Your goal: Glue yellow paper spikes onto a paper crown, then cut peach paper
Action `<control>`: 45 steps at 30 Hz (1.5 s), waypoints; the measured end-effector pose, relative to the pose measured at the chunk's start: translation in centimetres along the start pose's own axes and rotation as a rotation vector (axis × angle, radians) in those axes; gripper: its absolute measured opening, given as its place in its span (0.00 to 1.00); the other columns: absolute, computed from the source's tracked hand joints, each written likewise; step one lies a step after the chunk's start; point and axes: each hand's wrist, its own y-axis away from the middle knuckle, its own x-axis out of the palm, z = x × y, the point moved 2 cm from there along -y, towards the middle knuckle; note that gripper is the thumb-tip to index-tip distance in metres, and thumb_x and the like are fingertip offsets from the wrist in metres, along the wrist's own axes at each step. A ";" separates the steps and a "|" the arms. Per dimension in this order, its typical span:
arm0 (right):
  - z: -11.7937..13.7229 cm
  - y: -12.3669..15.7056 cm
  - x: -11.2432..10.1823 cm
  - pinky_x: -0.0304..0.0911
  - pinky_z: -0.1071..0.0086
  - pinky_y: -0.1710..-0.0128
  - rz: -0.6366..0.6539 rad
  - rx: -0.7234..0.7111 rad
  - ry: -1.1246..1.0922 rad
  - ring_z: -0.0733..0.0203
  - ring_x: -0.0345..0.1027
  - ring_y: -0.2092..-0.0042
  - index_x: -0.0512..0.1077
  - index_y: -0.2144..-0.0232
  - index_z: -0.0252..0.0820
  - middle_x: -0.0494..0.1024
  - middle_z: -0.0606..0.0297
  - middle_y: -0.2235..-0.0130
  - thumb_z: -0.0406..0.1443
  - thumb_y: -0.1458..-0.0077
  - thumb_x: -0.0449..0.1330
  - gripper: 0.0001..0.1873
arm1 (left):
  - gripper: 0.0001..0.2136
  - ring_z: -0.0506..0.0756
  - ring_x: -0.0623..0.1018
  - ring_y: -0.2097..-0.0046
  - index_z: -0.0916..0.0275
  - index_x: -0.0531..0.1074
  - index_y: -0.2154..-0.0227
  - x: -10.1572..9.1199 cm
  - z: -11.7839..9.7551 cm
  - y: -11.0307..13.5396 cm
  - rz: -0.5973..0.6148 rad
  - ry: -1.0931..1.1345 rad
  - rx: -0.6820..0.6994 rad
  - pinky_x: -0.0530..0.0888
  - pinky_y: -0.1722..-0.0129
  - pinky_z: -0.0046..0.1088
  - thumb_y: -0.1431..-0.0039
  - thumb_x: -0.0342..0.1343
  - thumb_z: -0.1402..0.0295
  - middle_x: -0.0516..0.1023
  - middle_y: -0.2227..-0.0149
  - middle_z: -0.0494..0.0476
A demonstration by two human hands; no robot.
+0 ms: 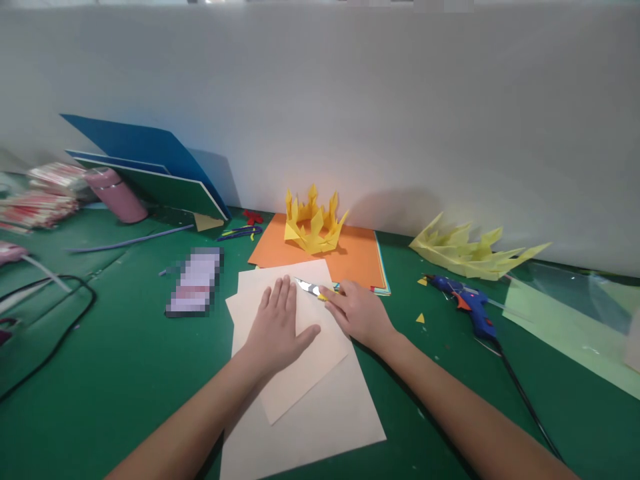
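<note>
A sheet of pale paper (305, 380) lies slanted over a larger pale sheet (320, 440) on the table, with more pale paper showing at their far end. My left hand (280, 320) rests flat on the upper sheet, fingers stretched and thumb out to the right. Just right of its fingertips, my right hand (357, 310) is closed around scissors (310, 288) with a yellow part by the fingers. Their silver blades point left over the paper; the handles are mostly hidden in the hand.
Behind the paper, a yellow paper crown (315, 230) stands on orange sheets (360, 257). A flatter yellow crown (470, 250) and blue glue gun (470, 303) lie right. Leftward are a phone (195, 283), pink bottle (117, 197), leaning boards (150, 160) and black cable (65, 357).
</note>
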 end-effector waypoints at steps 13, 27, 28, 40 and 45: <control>0.8 -1.7 0.3 0.51 0.69 0.71 0.082 0.060 0.039 0.57 0.62 0.66 0.68 0.47 0.44 0.69 0.58 0.68 0.39 0.37 0.48 0.19 | 0.39 0.66 0.48 0.34 0.75 0.49 0.39 -0.1 -0.1 -0.1 0.033 -0.018 0.003 0.48 0.38 0.48 0.42 0.38 0.45 0.49 0.35 0.75; 1.2 -1.9 -0.3 0.52 0.68 0.70 0.140 0.111 0.078 0.56 0.63 0.64 0.67 0.46 0.46 0.70 0.57 0.65 0.40 0.37 0.47 0.20 | 0.39 0.65 0.50 0.34 0.72 0.50 0.39 0.0 0.0 0.0 -0.001 -0.017 -0.003 0.49 0.38 0.47 0.43 0.37 0.45 0.52 0.36 0.72; 1.2 -1.9 -0.3 0.52 0.68 0.69 0.141 0.111 0.073 0.56 0.63 0.64 0.67 0.46 0.46 0.70 0.57 0.65 0.40 0.37 0.47 0.20 | 0.39 0.65 0.50 0.34 0.72 0.50 0.39 0.0 0.0 -0.1 0.001 -0.014 -0.006 0.49 0.38 0.47 0.43 0.37 0.45 0.52 0.36 0.71; -1.1 -1.0 -0.6 0.50 0.68 0.71 -0.015 0.113 0.035 0.58 0.61 0.68 0.71 0.49 0.43 0.69 0.59 0.70 0.39 0.38 0.48 0.19 | 0.30 0.70 0.48 0.35 0.69 0.61 0.45 -0.8 0.0 0.0 -0.038 0.040 -0.049 0.52 0.40 0.53 0.42 0.45 0.50 0.52 0.36 0.73; -3.7 0.3 -1.1 0.51 0.67 0.70 -0.115 0.216 0.109 0.56 0.62 0.67 0.74 0.53 0.40 0.72 0.56 0.69 0.36 0.41 0.50 0.18 | 0.14 0.67 0.59 0.38 0.62 0.72 0.58 -2.0 0.5 -0.3 -0.134 0.080 -0.161 0.61 0.45 0.51 0.38 0.41 0.70 0.61 0.40 0.68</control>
